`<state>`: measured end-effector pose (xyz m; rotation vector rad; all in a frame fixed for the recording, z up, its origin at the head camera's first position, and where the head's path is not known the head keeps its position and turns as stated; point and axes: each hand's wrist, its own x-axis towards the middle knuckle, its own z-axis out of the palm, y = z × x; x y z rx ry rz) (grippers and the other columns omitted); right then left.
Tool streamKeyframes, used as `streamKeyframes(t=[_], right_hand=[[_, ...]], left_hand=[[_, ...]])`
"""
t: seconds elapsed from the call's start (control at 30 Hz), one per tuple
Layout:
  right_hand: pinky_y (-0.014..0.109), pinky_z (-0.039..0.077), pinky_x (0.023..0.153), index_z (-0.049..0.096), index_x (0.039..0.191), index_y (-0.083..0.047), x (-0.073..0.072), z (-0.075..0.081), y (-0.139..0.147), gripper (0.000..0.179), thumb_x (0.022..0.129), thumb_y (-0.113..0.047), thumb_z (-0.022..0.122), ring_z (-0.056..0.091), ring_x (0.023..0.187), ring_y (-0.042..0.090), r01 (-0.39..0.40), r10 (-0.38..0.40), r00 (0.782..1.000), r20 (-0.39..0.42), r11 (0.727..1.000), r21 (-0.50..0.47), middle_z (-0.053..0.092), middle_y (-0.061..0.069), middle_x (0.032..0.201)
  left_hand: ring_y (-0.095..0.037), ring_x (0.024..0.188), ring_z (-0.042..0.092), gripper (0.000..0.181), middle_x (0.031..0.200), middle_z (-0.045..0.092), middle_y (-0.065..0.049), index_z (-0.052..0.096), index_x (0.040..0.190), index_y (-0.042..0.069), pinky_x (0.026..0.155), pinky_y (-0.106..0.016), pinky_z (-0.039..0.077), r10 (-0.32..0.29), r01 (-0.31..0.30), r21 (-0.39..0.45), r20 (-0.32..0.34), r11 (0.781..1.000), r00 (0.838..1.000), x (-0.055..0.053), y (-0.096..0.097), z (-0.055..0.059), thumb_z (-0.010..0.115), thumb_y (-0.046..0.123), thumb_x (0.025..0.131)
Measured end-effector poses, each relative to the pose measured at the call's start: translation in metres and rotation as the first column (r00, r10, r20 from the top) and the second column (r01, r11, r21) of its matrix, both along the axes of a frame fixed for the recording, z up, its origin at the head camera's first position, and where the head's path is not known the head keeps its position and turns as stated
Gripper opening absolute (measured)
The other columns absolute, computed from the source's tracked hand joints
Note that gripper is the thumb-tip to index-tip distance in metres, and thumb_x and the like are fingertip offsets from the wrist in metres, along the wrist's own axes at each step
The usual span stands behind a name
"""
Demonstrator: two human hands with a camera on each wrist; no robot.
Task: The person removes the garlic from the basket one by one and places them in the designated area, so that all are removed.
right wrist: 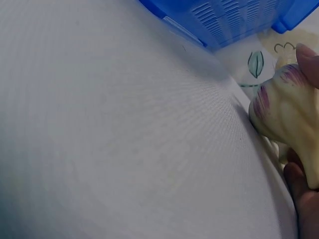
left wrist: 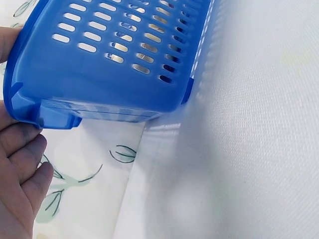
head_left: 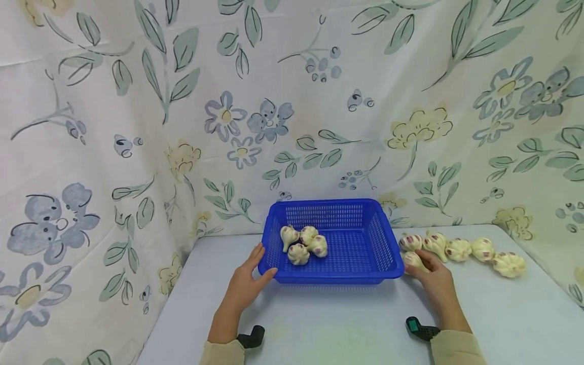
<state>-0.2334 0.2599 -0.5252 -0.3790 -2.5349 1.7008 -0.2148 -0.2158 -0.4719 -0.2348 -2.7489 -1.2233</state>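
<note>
We see one garlic bulb [head_left: 412,260] just outside the right side of the blue plastic basket [head_left: 351,253], its grip a pinch between the thumb and fingers of the right hand [head_left: 437,284]. The left hand [head_left: 244,285] touches the basket's near left corner, thumb and fingers spread around it. Inside, we count four bulbs [head_left: 298,255] toward the left; five others [head_left: 458,250] lie on the white table [head_left: 328,324], before a floral cloth [head_left: 315,96].
</note>
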Motion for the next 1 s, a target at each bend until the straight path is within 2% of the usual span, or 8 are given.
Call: streamKeyframes(t=[0.23,0.6,0.7,0.83,1.0], right_hand=[[0.058,0.034,0.111,0.040,0.150,-0.013,0.0004,0.0017,-0.0009,0.082,0.085,-0.051,0.072,0.034,0.141,0.040,0.024,-0.024,0.999,-0.033,1.000,0.014,0.037,0.019,0.155],[0.056,0.036,0.111,0.042,0.150,-0.012,0.0040,0.0043,-0.0045,0.082,0.085,-0.052,0.071,0.037,0.140,0.038,0.083,-0.082,0.996,-0.035,0.996,0.014,0.039,0.016,0.155],[0.043,0.045,0.101,0.042,0.150,-0.015,0.0028,0.0025,-0.0038,0.082,0.085,-0.056,0.070,0.042,0.133,0.030,0.104,-0.104,0.994,-0.018,0.994,0.016,0.043,0.014,0.152],[0.022,0.042,0.086,0.042,0.150,-0.018,0.0018,0.0017,-0.0032,0.082,0.083,-0.057,0.070,0.043,0.127,0.023,0.120,-0.120,0.993,-0.001,0.993,0.016,0.045,0.011,0.150],[0.016,0.041,0.082,0.043,0.150,-0.018,0.0010,0.0010,-0.0032,0.083,0.083,-0.058,0.071,0.043,0.127,0.022,0.120,-0.120,0.993,0.001,0.993,0.010,0.044,0.010,0.151]], left_hand=[[-0.021,0.150,0.024,0.086,0.162,0.023,0.011,0.035,0.154,0.016,0.117,-0.050,0.027,0.000,0.000,-0.001,0.000,1.000,1.000,0.0004,-0.0004,0.0005,0.062,0.064,0.087],[-0.019,0.150,0.023,0.085,0.162,0.022,0.010,0.035,0.154,0.017,0.117,-0.049,0.027,0.000,0.000,-0.003,0.009,1.000,1.000,-0.0017,-0.0018,-0.0021,0.062,0.062,0.087],[-0.018,0.150,0.023,0.085,0.161,0.022,0.013,0.035,0.154,0.018,0.117,-0.049,0.027,0.003,-0.003,0.007,0.013,1.000,1.000,-0.0016,-0.0012,-0.0019,0.062,0.063,0.087],[-0.018,0.150,0.023,0.086,0.161,0.022,0.013,0.035,0.153,0.018,0.117,-0.049,0.027,0.002,-0.003,0.013,0.012,1.000,1.000,-0.0015,-0.0006,-0.0014,0.062,0.064,0.086],[-0.020,0.150,0.023,0.086,0.162,0.023,0.012,0.035,0.153,0.017,0.117,-0.049,0.026,-0.003,0.003,0.011,0.002,1.000,1.000,-0.0014,-0.0006,-0.0015,0.062,0.063,0.087]])
